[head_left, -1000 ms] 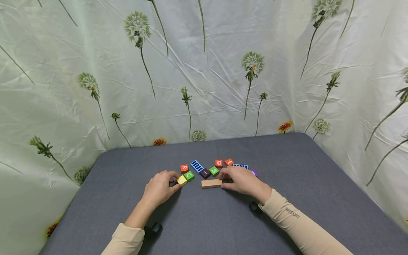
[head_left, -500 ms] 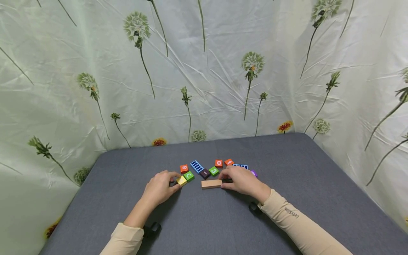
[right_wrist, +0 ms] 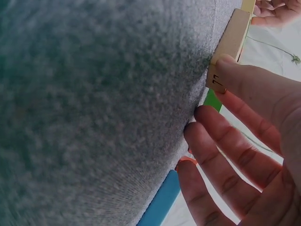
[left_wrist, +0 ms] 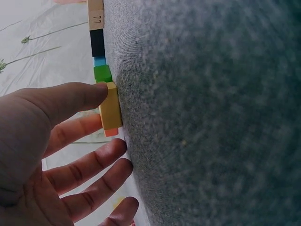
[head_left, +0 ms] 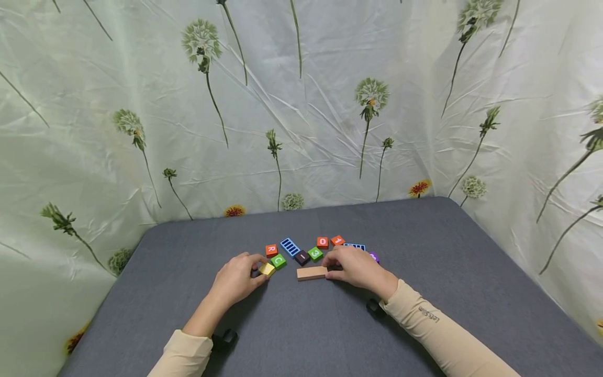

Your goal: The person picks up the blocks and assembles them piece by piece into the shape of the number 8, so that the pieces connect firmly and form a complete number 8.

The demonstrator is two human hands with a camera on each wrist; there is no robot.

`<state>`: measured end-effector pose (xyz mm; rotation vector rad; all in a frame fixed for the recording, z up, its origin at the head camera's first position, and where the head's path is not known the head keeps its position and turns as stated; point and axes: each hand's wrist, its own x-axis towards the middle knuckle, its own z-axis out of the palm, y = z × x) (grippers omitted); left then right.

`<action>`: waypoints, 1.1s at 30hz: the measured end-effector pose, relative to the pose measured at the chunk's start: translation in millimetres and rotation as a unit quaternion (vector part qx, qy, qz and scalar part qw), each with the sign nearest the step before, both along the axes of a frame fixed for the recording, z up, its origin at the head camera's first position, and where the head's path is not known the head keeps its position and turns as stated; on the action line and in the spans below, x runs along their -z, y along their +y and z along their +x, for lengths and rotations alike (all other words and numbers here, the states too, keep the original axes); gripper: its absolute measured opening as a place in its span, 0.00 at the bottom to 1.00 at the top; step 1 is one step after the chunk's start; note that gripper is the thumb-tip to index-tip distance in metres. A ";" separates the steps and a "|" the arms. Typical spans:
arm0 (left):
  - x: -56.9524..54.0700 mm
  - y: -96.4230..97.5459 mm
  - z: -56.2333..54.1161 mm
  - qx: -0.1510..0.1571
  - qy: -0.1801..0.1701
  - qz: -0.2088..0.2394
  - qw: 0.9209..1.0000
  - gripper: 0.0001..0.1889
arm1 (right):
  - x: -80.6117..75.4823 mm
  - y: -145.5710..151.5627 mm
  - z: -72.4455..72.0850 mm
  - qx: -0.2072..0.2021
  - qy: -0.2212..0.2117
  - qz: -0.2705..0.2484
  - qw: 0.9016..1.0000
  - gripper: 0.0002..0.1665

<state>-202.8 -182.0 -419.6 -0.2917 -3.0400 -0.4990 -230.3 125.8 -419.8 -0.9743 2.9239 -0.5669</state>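
A: Entry one: left hand [head_left: 237,280]?
B: Thumb and forefinger in a pinch on one yellow block [head_left: 267,269]; remaining fingers apart, loosely bent.
A: Location of yellow block?
B: On grey tabletop [head_left: 301,335], left near end of the group, just beside green C block [head_left: 278,261]. Directly beyond, red R block [head_left: 271,251].
A: Entry two: right hand [head_left: 358,266]?
B: Likewise pinching, thumb on near side: one plain wooden block [head_left: 312,273], gripped at right end, lying lengthwise on tabletop. Dark marks by the thumb; reading uncertain. Other fingers spread, slightly bent.
A: Beyond wooden block?
B: Dark block with a white bar [head_left: 302,257] and green 3 block [head_left: 315,254]; farther back, blue barred block [head_left: 289,247], red 0 block [head_left: 322,242], red 1 block [head_left: 337,240].
A: Behind right hand?
B: Second blue barred block [head_left: 354,246] and purple block [head_left: 374,257], both partly hidden.
A: Backdrop?
B: Pale cloth [head_left: 320,115], dandelion print, creased.
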 end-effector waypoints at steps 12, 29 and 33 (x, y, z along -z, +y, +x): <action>-0.2 -5.6 2.1 -0.006 -0.020 0.011 1.000 0.16 | 0.3 3.1 5.0 -0.023 0.016 -0.015 1.000 0.07; -3.3 -1.4 8.1 0.000 0.001 0.036 0.999 0.12 | 0.5 11.0 12.0 -0.060 0.043 -0.007 0.997 0.08; -4.7 6.1 8.9 0.006 -0.006 0.051 0.999 0.11 | -0.1 10.2 14.6 -0.053 0.044 -0.002 0.998 0.08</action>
